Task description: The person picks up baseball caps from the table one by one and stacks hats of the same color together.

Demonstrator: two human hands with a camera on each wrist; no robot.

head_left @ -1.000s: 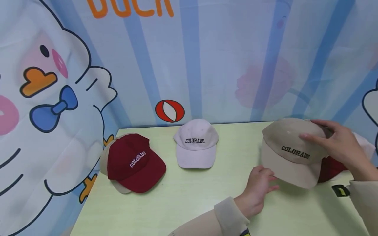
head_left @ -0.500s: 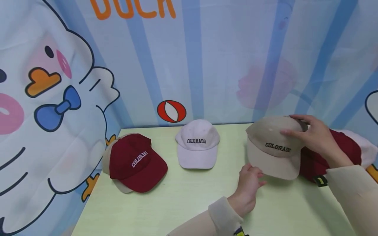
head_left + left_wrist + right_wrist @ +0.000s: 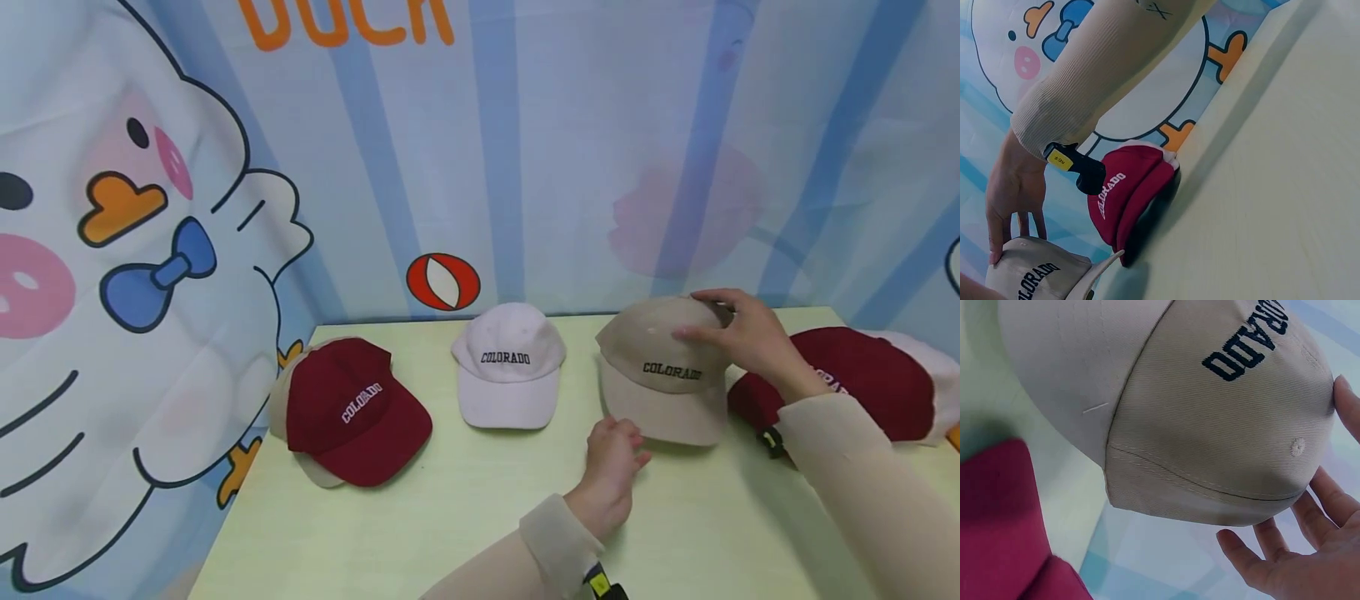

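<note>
A beige baseball cap [image 3: 663, 367] with dark COLORADO lettering is tilted slightly above or on the table's right half; contact underneath is hidden. My right hand [image 3: 750, 337] grips its crown from the right, thumb on the front and fingers over the top and back. In the right wrist view that hand [image 3: 1316, 550] spreads its fingers round the cap's crown [image 3: 1222, 425]. My left hand [image 3: 611, 471] pinches the brim at its front left edge. Only a sliver of the left hand shows in the left wrist view, where the right hand [image 3: 1016, 187] holds the cap [image 3: 1041, 269].
At left, a dark red cap [image 3: 356, 417] overlaps a beige cap [image 3: 279, 404]. A pale white cap [image 3: 510, 367] sits in the middle near the table's back edge. Right of my hands, another red cap [image 3: 892, 383] lies against a white cap [image 3: 941, 379]. A cartoon curtain [image 3: 570, 167] hangs behind.
Both hands have carried the beige cap leftward and down, away from the red and white caps at right, towards the white cap. More of the right-hand red cap shows now.
</note>
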